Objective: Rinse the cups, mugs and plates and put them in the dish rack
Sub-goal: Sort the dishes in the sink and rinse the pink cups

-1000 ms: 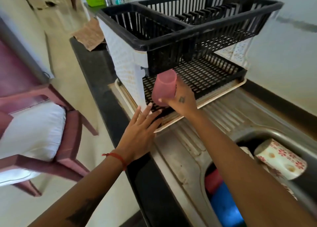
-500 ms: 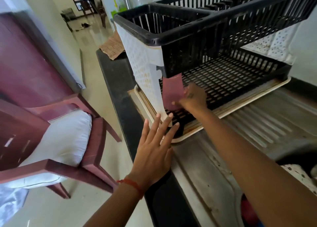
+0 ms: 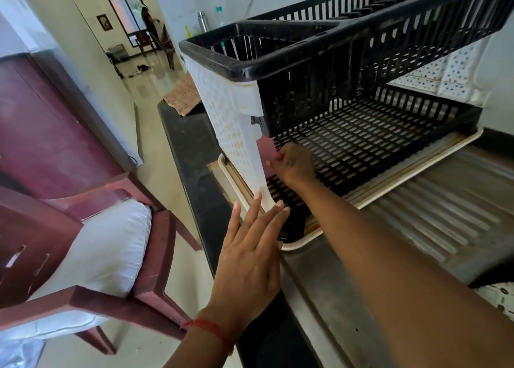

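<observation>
Pink cup at the lower shelf of the dish rack, held by the right hand.

The steel counter [image 3: 417,228] carries the two-tier black dish rack [image 3: 347,70] on a cream tray [image 3: 389,195]; a maroon chair [image 3: 91,245] stands on the floor to the left. The right hand [image 3: 293,163] reaches in over the lower shelf and grasps the pink cup [image 3: 266,152] — the cup is largely hidden behind the rack's white side panel [image 3: 236,134], at the shelf's near-left corner; whether it rests on the grid cannot be told. The left hand [image 3: 250,253] is released — fingers straight, tips at the panel's lower edge.
</observation>
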{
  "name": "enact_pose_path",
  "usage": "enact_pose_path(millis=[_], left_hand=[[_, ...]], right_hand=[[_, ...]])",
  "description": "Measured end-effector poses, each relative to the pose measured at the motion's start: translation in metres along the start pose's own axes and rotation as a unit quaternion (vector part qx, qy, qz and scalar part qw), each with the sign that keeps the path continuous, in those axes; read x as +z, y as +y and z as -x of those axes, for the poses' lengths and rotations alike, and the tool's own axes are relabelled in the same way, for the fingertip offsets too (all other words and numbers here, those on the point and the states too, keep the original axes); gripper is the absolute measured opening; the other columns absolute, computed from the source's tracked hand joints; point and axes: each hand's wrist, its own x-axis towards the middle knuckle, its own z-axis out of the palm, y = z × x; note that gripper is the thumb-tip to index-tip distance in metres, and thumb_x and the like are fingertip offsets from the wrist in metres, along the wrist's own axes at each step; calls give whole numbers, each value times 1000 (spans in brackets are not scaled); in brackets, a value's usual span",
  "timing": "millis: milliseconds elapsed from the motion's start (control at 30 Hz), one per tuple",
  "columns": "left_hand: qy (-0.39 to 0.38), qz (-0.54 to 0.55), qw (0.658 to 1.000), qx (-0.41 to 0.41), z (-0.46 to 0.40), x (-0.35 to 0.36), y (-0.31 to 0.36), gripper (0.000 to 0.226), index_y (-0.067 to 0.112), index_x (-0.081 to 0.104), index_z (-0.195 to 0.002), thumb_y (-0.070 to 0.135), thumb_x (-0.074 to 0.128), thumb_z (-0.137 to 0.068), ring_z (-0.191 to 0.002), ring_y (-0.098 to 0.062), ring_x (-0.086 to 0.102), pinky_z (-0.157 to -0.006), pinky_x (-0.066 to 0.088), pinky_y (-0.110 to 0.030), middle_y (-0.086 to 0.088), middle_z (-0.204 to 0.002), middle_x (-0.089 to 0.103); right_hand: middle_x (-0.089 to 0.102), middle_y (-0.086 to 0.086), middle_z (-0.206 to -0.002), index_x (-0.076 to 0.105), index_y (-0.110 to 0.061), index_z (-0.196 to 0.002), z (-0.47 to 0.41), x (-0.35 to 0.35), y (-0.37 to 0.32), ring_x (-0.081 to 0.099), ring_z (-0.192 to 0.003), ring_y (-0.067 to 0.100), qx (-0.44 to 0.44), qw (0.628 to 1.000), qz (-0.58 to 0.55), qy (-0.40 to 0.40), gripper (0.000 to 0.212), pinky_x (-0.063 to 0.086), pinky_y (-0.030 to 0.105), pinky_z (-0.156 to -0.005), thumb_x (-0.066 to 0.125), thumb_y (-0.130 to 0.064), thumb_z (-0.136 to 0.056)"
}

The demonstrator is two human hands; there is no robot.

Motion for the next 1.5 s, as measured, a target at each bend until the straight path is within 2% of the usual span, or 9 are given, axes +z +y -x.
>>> enact_pose_path(millis=[267,433,500,633,833,1067,1200,1367,1500], left_hand=[[10,23,1000,1,3,6,-6,53,16,50,-137,3,48,-86,-144,-29,25,-111,30,-59,-1,-145,47],[4,24,1000,-15,4,3,-1,53,16,51,-137,4,49,-86,-144,-28,26,-111,30,-58,0,-146,45],[-4,17,1000,-22,4,1,1,54,15,55,-135,0,55,-82,-142,-31,31,-109,32,-60,-2,-145,47],[-32,8,998,-47,0,-10,12,47,12,62,-126,-1,62,-81,-132,-37,44,-101,38,-63,-9,-140,52],[-73,29,993,-88,-7,-30,43,46,17,61,-128,5,69,-84,-138,-37,34,-110,31,-56,-10,-142,48],[-57,202,976,-52,-7,-39,105,55,15,55,-133,0,67,-82,-132,-24,44,-108,40,-40,-4,-143,45],[-123,262,957,-35,-2,-23,138,51,14,53,-135,4,63,-86,-135,-19,40,-111,34,-29,-6,-147,41],[-222,329,918,23,-3,4,179,52,20,47,-140,13,62,-90,-134,-17,40,-112,32,-29,-4,-148,39],[-324,327,883,92,-5,24,210,59,19,39,-144,13,61,-90,-137,-20,37,-111,27,-23,-4,-151,36]], right_hand=[[67,9,-105,68,-9,-107,0,5,3,62,-100,25,-61,993,89,-52,36,48,34,-85,47,-36,-97],[45,10,-143,40,-20,-140,5,5,1,25,-138,35,-69,958,244,-135,48,23,47,-110,34,-45,-100],[41,8,-146,36,-20,-143,11,5,-3,24,-139,34,-66,958,234,-149,50,20,48,-110,35,-44,-100],[61,8,-118,61,-13,-118,22,-12,-13,54,-114,26,-50,989,122,-67,33,43,39,-95,41,-31,-99],[54,5,-137,52,-15,-135,68,-82,-5,48,-126,20,-79,995,16,-64,40,36,30,-102,52,-26,-97],[58,0,-131,59,-15,-128,168,-170,17,50,-122,12,-82,996,-20,9,38,36,23,-104,62,-25,-92],[60,-8,-117,64,-16,-121,236,-207,36,52,-110,2,-15,994,-44,95,32,33,1,-91,66,-23,-89],[66,0,-113,68,-15,-112,308,-239,67,59,-109,16,108,975,-9,196,24,44,32,-99,66,-16,-88],[69,1,-104,72,-11,-102,355,-262,84,61,-101,16,181,948,51,257,19,34,7,-85,68,-9,-83]])
